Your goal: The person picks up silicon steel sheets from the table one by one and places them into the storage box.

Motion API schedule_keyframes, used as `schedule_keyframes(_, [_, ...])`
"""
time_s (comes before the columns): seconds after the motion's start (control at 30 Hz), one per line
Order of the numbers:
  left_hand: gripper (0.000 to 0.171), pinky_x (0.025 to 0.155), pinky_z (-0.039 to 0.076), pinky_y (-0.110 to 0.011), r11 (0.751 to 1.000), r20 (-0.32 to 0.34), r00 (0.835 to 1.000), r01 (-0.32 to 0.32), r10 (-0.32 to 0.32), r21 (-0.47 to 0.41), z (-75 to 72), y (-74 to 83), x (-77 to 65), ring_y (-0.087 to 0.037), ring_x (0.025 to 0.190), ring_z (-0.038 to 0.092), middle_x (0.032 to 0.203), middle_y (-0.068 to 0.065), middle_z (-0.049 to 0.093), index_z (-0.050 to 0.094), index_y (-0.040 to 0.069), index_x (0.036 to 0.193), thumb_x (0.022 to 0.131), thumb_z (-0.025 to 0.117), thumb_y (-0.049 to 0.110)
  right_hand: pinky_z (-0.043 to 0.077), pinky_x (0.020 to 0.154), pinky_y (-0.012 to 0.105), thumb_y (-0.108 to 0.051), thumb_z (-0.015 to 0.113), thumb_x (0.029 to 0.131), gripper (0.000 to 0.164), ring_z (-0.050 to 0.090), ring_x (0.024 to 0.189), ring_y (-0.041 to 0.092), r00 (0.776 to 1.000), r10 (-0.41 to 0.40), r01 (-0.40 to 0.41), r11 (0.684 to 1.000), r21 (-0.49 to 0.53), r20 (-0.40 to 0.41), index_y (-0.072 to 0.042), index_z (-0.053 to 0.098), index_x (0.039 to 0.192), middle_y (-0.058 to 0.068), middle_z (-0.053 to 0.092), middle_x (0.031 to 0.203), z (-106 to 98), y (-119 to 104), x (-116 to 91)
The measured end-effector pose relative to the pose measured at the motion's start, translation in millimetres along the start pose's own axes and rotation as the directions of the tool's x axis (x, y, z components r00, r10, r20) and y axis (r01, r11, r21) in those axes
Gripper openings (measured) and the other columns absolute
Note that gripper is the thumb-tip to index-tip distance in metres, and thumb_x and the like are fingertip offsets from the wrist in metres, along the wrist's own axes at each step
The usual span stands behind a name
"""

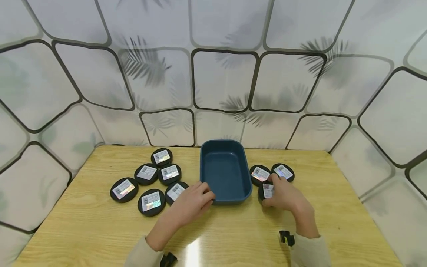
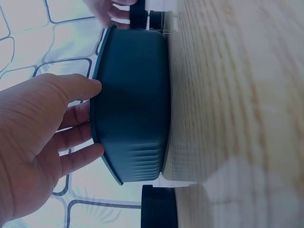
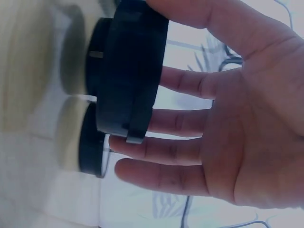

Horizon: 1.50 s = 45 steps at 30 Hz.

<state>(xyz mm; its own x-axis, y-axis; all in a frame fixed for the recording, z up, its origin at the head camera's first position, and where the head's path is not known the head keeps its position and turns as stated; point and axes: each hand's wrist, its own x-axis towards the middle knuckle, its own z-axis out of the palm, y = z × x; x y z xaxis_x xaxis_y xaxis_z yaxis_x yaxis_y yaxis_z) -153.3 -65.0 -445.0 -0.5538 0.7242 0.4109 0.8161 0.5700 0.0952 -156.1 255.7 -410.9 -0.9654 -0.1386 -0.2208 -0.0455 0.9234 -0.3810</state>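
Note:
A dark blue rectangular plastic bin stands upright on the table. My left hand grips its near left rim; in the left wrist view the thumb lies on the outside of that rim. To the right of the bin, my right hand holds a thick black disc with a white label on top. Seen from the right wrist, this disc is raised off the table, with thumb and fingers at its edge. Two more labelled discs, one left and one right, lie just behind it.
Left of the bin lie several similar black discs, label side up; one is partly covered by the left hand. The wooden table ends at a patterned curtain at the back and sides.

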Motion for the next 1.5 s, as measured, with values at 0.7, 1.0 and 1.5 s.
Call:
schedule_keyframes(0.7, [0.009, 0.068, 0.045, -0.024, 1.000, -0.036, 0.999, -0.009, 0.009, 0.018, 1.0, -0.6, 1.3, -0.013, 0.078, 0.048, 0.088, 0.003, 0.054, 0.069, 0.017, 0.094, 0.089, 0.075, 0.014, 0.051, 0.081, 0.054, -0.038, 0.079, 0.082, 0.087, 0.057, 0.112, 0.037, 0.951, -0.119, 0.128, 0.992, 0.012, -0.284, -0.003, 0.036, 0.149, 0.026, 0.047, 0.139, -11.2, -34.6, -7.9])
schedule_keyframes(1.0, [0.009, 0.067, 0.045, -0.023, 1.000, -0.035, 0.999, -0.003, 0.004, 0.027, 0.4, -0.3, 1.4, -0.012, 0.078, 0.048, 0.088, 0.003, 0.054, 0.070, 0.018, 0.095, 0.089, 0.075, 0.015, 0.051, 0.084, 0.051, -0.038, 0.080, 0.082, 0.086, 0.054, 0.113, 0.035, 0.906, -0.161, 0.219, 0.970, 0.110, -0.391, -0.007, 0.036, 0.149, 0.022, 0.046, 0.141, 7.3, -54.0, 2.8])
schedule_keyframes(1.5, [0.008, 0.068, 0.046, -0.023, 1.000, -0.013, 1.000, 0.011, -0.011, 0.015, -0.2, 2.2, 0.5, -0.012, 0.080, 0.050, 0.089, 0.004, 0.056, 0.071, 0.018, 0.095, 0.089, 0.075, 0.015, 0.048, 0.093, 0.051, -0.033, 0.082, 0.082, 0.085, 0.052, 0.119, 0.033, 0.899, -0.176, 0.322, 0.887, 0.332, -0.400, -0.006, 0.036, 0.149, 0.019, 0.043, 0.145, 34.2, -68.5, 15.1])
